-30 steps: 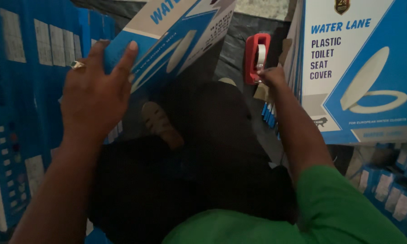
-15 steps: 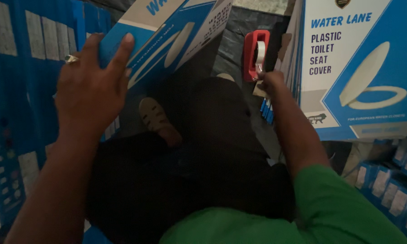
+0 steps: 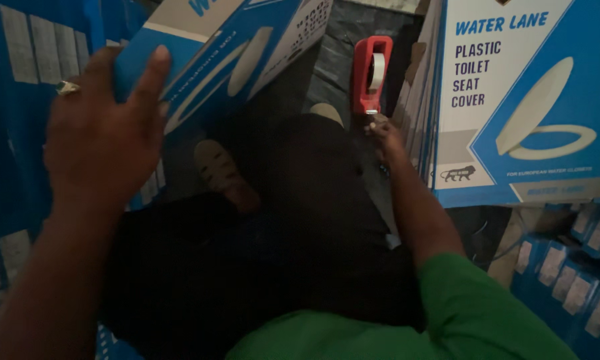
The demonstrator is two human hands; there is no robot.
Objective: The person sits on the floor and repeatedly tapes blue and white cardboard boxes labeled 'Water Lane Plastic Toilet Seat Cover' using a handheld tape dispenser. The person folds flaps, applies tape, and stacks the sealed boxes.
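Note:
My left hand (image 3: 103,133), a ring on one finger, lies flat with spread fingers on the side of a tilted blue and white cardboard box (image 3: 227,47) at the upper left. My right hand (image 3: 383,130) reaches forward and grips the handle of a red tape dispenser (image 3: 370,70) with a white roll of tape, held upright beside a stack of flat boxes. My dark trouser legs (image 3: 300,220) and a sandalled foot (image 3: 220,173) fill the middle below.
A stack of flat blue and white cartons (image 3: 520,100) with a picture of a seat cover stands at the right. More blue cartons (image 3: 20,80) line the left side and lie at the lower right (image 3: 573,280). Dark floor (image 3: 340,60) shows ahead.
My left hand has slid slightly down and left on the tilted box. The right hand keeps hold of the tape dispenser, nearly still.

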